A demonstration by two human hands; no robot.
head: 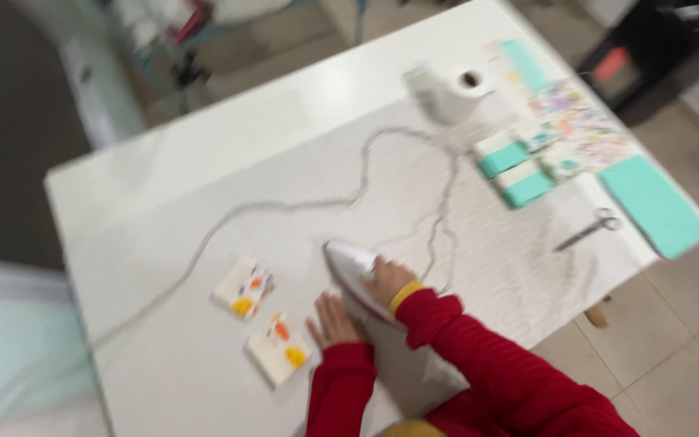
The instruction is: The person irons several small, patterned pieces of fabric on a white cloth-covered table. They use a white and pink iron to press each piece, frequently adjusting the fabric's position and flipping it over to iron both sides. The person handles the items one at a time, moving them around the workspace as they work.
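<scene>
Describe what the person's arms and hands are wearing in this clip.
Both arms are in long red sleeves of ribbed knit. A yellow cuff peeks out at the right wrist. The left hand and right hand are bare: no gloves visible; the blur hides finer detail.

Person, seen from above. Two bare hands: left hand (335,320), right hand (387,279). Both arms in long red sleeves (479,356) of ribbed or knitted cloth, though blur makes the weave hard to judge. Yellow cuff (404,296) at the right wrist, under the red. Yellow patch (410,429) of clothing at the bottom edge.
</scene>
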